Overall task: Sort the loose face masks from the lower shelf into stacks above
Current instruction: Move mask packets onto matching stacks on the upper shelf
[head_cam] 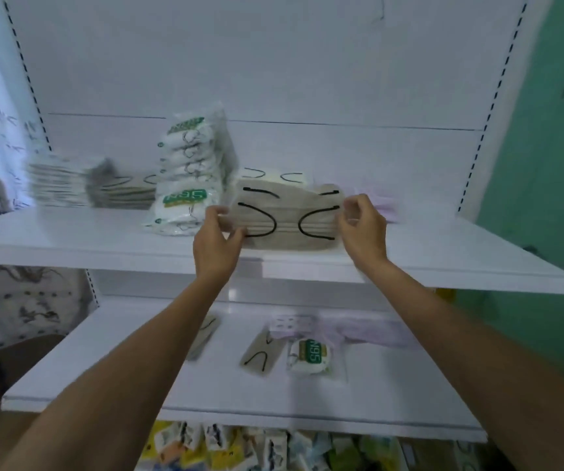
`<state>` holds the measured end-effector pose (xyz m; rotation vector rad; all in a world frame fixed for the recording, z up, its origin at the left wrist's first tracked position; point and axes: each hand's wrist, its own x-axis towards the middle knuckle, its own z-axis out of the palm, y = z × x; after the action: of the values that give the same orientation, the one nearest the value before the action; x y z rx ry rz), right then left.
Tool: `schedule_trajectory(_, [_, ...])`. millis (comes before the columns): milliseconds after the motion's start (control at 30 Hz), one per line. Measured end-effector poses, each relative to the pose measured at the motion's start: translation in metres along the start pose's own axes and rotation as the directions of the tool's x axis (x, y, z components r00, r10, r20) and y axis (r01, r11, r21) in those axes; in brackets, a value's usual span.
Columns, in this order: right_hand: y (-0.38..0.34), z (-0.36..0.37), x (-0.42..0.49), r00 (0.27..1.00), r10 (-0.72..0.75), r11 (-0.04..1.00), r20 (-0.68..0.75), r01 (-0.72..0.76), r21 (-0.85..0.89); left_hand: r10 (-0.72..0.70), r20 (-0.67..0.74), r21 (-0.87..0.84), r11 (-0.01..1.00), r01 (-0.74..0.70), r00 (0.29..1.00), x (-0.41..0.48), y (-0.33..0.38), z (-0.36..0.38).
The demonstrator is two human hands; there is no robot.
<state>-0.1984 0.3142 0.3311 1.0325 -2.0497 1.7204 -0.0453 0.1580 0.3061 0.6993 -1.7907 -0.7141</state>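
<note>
Nearest me, below the lower shelf point(138, 385), I see a jumble of small coloured packets point(240, 447), too blurred to count. On the lower shelf itself I count roughly five loose items: one beige mask point(206, 338) partly behind my left forearm, one beige mask with black loops point(260, 355), one packaged N95 mask point(311, 355), one small patterned pack point(291, 322), and a lilac mask point(372, 334) smeared by motion.

On the upper shelf point(70, 239), both of my hands are on one beige stack point(287, 219) of masks with black ear loops. My left hand point(217, 239) pinches the stack's left end between thumb and fingers; my right hand point(364, 229) pinches its right end the same way.

Left of that beige stack leans one pile of N95 packs point(192, 171), about seven high. Further left lies one flat stack of grey-beige masks point(87, 185), blurred. Just behind the beige stack sits one cream stack point(274, 176), and to its right one lilac stack point(387, 205).
</note>
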Motion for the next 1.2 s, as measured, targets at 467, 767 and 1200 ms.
schedule_trajectory(467, [0.038,0.051,0.056,0.978,0.005,0.995,0.208,-0.025,0.094,0.003,0.143,-0.047,0.999,0.004,0.99,0.041,-0.034,0.03])
schedule_trajectory(767, [0.005,0.066,0.038,0.996,-0.053,0.998,0.07,0.052,0.022,0.005,0.03,0.032,0.999,-0.006,1.0,0.026,-0.044,-0.004])
schedule_trajectory(1200, [-0.122,0.191,0.029,0.947,-0.208,0.973,0.244,0.226,-0.045,0.097,-0.184,0.235,0.971,-0.052,0.978,0.093,-0.1,-0.179])
